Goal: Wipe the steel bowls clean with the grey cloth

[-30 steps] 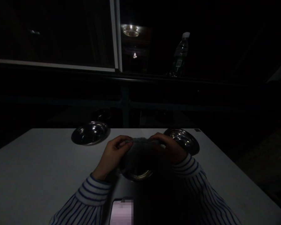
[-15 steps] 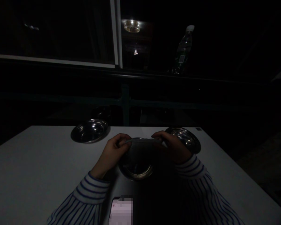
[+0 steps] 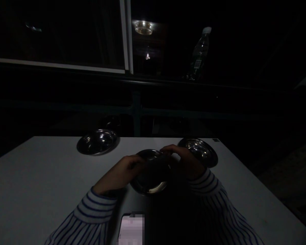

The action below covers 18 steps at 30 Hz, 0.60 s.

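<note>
A round metal dish [image 3: 149, 189] sits on the table in front of me, its middle partly covered. Over it, both hands pinch a thin, dark sheet-like piece [image 3: 155, 168]; its material is too dim to make out. My left hand [image 3: 124, 170] is closed at the sheet's left side, above the dish's left rim. My right hand [image 3: 185, 160] is closed at the upper right side, its fingertips near the far rim and much of it in shadow.
Two more shiny metal dishes stand farther back, one at the left [image 3: 97, 143] and one at the right [image 3: 201, 153]. A phone [image 3: 131, 229] lies near me on the white table [image 3: 53, 180]. Behind are a window frame [image 3: 127, 37] and a plastic bottle [image 3: 201, 51].
The sheet's pale upper edge, stretched between both hands before, has dipped and tilted, uncovering the dish's far rim. My left hand has lowered slightly; my right has shifted a little left.
</note>
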### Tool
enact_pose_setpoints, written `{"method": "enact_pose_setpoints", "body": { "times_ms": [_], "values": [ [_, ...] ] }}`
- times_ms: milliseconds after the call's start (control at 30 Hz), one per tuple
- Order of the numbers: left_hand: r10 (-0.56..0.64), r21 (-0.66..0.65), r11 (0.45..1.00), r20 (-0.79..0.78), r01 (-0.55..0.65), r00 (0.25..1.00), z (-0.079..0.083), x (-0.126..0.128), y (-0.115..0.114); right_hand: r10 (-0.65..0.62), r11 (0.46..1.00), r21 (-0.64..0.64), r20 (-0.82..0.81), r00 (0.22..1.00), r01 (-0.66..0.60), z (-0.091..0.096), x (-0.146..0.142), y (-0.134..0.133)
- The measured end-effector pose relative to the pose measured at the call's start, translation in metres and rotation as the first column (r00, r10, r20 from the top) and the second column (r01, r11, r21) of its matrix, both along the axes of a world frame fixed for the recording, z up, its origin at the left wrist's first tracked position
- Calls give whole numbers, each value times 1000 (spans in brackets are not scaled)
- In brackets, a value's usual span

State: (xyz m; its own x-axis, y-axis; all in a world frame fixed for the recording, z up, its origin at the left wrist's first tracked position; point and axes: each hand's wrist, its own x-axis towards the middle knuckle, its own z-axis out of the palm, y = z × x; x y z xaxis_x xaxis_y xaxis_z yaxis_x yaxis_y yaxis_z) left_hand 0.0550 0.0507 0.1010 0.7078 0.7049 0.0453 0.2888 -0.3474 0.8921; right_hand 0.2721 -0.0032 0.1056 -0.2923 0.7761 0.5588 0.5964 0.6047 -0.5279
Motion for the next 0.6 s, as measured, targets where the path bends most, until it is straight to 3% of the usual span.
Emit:
{"method": "enact_pose_setpoints", "body": {
  "times_ms": [200, 333, 467, 533, 600],
  "values": [
    [-28, -72, 997, 96, 35, 995, 2, 5, -6, -14, 1000, -15, -110, 994, 13, -5, -11, 4],
    [89, -124, 990, 175, -68, 981, 6, 5, -6, -54, 979, -201, -202, 978, 12, -11, -13, 7],
    [163, -222, 969, 226, -112, 960, 8, 6, -6, 3, 935, -354, -87, 996, -34, -6, -16, 4],
    [170, -223, 967, 216, -121, 962, 5, 9, -6, 8, 942, -334, -27, 1000, -16, -3, -21, 4],
    [226, -144, 969, 206, -199, 952, 0, 14, -5, 11, 954, -301, 6, 1000, -8, -3, -26, 5]
  ]
}}
